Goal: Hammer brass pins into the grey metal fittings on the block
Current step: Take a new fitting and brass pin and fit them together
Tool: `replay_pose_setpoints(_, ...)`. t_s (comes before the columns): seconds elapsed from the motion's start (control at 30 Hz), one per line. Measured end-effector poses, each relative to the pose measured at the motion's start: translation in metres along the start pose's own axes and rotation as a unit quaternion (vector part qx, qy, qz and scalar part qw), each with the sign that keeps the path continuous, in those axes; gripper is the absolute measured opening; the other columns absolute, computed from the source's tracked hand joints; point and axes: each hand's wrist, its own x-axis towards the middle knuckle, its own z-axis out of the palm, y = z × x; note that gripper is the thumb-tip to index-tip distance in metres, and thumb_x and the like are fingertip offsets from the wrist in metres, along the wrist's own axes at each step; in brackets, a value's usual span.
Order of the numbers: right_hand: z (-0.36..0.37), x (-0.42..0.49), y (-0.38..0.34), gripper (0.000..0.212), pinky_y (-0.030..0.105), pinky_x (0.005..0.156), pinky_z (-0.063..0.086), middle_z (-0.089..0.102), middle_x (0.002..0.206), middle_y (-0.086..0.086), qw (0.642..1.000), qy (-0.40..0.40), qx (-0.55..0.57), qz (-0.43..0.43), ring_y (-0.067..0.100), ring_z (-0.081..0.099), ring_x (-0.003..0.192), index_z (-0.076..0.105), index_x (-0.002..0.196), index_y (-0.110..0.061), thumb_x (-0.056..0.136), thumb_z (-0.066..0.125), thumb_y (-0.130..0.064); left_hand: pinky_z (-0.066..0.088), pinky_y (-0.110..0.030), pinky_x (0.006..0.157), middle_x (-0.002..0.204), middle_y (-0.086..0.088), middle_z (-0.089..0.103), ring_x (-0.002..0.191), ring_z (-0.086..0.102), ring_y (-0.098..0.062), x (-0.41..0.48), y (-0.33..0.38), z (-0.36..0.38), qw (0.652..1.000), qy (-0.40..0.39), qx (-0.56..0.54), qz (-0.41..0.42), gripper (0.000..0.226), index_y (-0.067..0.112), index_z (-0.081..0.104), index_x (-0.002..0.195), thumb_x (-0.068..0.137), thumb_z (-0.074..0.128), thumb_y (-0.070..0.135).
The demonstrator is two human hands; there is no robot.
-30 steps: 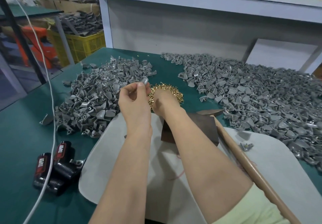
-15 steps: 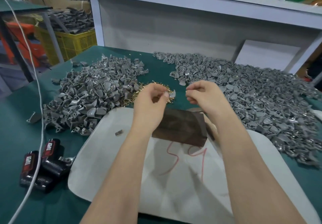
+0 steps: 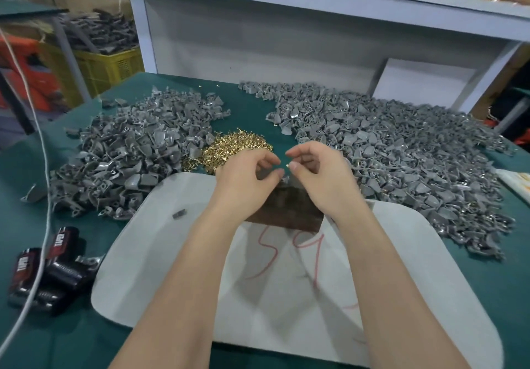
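Bringing my right grip [image 3: 318, 176] back from the pin heap [image 3: 235, 147] at 11 o'clock, I pinch one brass pin [image 3: 287, 165] beside the grey fitting [image 3: 284, 179] my left grip [image 3: 246, 179] pinches over the block [image 3: 286, 215]; seating it comes next.

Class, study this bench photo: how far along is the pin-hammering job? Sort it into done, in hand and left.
Done: seemingly the right pile, where brass glints in some fittings. In hand: the right hand pinches a brass pin beside a grey fitting the left hand holds over the block; no hammering yet. Left: the left pile and the pin heap.
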Motion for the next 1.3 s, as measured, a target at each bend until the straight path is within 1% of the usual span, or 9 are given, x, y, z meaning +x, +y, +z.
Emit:
replay_pose_setpoints(0.2, 0.005, 0.0, -0.005, 0.014, 0.027, 0.081, 0.051, 0.064, 0.082, -0.005, 0.996, 0.04, 0.077, 0.016, 0.012, 0.061, 0.081, 0.062, 0.087, -0.018, 0.085, 0.064, -0.004, 0.035, -0.021, 0.071, 0.087, 0.003, 0.063, 0.079, 0.049, -0.01, 0.001, 0.002, 0.002, 0.997, 0.041, -0.022, 0.062, 0.01, 0.013, 0.07, 0.089, 0.09, 0.061, 0.014)
replay_pose_setpoints(0.27, 0.004, -0.001, -0.005, 0.013, 0.03, 0.078, 0.051, 0.065, 0.076, -0.004, 0.995, 0.034, 0.088, 0.025, 0.011, 0.06, 0.075, 0.064, 0.081, -0.019, 0.085, 0.064, -0.006, 0.038, -0.022, 0.075, 0.086, 0.004, 0.061, 0.08, 0.049, -0.011, 0.0, 0.003, 0.002, 0.997, 0.042, -0.026, 0.064, 0.01, 0.013, 0.07, 0.09, 0.09, 0.061, 0.013)
replay_pose_setpoints(0.37, 0.004, 0.0, -0.003, 0.018, 0.033, 0.074, 0.051, 0.063, 0.069, -0.004, 0.995, 0.025, 0.093, 0.032, 0.01, 0.057, 0.067, 0.064, 0.075, -0.022, 0.085, 0.064, -0.006, 0.044, -0.037, 0.087, 0.091, 0.003, 0.062, 0.086, 0.053, -0.014, 0.0, 0.004, 0.002, 0.997, 0.039, -0.014, 0.062, 0.01, 0.016, 0.071, 0.091, 0.09, 0.06, 0.014)
replay_pose_setpoints(0.53, 0.003, 0.002, 0.008, 0.011, 0.035, 0.076, 0.045, 0.058, 0.076, -0.002, 0.999, 0.031, 0.015, 0.026, 0.014, 0.052, 0.074, 0.058, 0.08, -0.018, 0.088, 0.059, -0.011, 0.042, -0.042, 0.097, 0.099, 0.01, 0.059, 0.097, 0.057, -0.017, 0.0, -0.002, -0.002, 1.0, 0.012, 0.022, 0.001, 0.013, 0.025, 0.068, 0.101, 0.09, 0.062, 0.025)
replay_pose_setpoints(0.67, 0.009, -0.002, 0.01, 0.007, 0.023, 0.073, 0.037, 0.056, 0.084, 0.0, 0.994, -0.034, -0.106, -0.001, 0.012, 0.049, 0.076, 0.057, 0.084, -0.018, 0.088, 0.058, -0.013, 0.042, -0.041, 0.098, 0.095, 0.011, 0.062, 0.102, 0.059, -0.016, -0.001, -0.002, -0.002, 0.997, -0.051, 0.057, -0.019, 0.006, 0.03, 0.065, 0.091, 0.088, 0.064, 0.025)
replay_pose_setpoints(0.77, 0.008, -0.004, 0.007, 0.006, 0.017, 0.066, 0.028, 0.053, 0.088, -0.001, 0.985, -0.052, -0.163, -0.008, 0.009, 0.045, 0.075, 0.057, 0.086, -0.021, 0.089, 0.057, -0.015, 0.041, -0.042, 0.098, 0.088, 0.013, 0.06, 0.104, 0.058, -0.018, -0.002, 0.0, 0.0, 0.995, -0.055, 0.08, -0.025, 0.014, 0.034, 0.057, 0.081, 0.089, 0.062, 0.023)
replay_pose_setpoints(1.0, 0.007, -0.004, 0.003, 0.007, 0.018, 0.067, 0.031, 0.057, 0.091, 0.003, 0.98, -0.042, -0.193, 0.0, 0.012, 0.047, 0.077, 0.064, 0.089, -0.016, 0.086, 0.058, -0.014, 0.043, -0.042, 0.096, 0.086, 0.013, 0.061, 0.102, 0.059, -0.019, -0.001, -0.003, 0.002, 0.995, -0.034, 0.09, -0.017, 0.006, 0.029, 0.067, 0.088, 0.088, 0.062, 0.026)
replay_pose_setpoints(1.13, 0.008, -0.004, 0.002, 0.008, 0.026, 0.076, 0.04, 0.055, 0.091, 0.002, 0.977, -0.033, -0.209, -0.013, 0.014, 0.048, 0.08, 0.066, 0.089, -0.013, 0.087, 0.059, -0.013, 0.043, -0.042, 0.094, 0.085, 0.012, 0.058, 0.101, 0.059, -0.021, 0.0, -0.005, 0.003, 0.995, -0.023, 0.101, -0.005, 0.006, 0.027, 0.069, 0.088, 0.088, 0.063, 0.025)
replay_pose_setpoints(1.3, 0.011, -0.006, 0.001, 0.005, 0.03, 0.075, 0.04, 0.05, 0.085, 0.0, 0.972, -0.024, -0.227, -0.048, 0.015, 0.045, 0.078, 0.062, 0.088, -0.01, 0.086, 0.058, -0.011, 0.043, -0.041, 0.092, 0.082, 0.012, 0.053, 0.099, 0.058, -0.023, 0.001, -0.006, 0.005, 0.994, -0.017, 0.112, 0.009, 0.005, 0.025, 0.069, 0.088, 0.088, 0.064, 0.025)
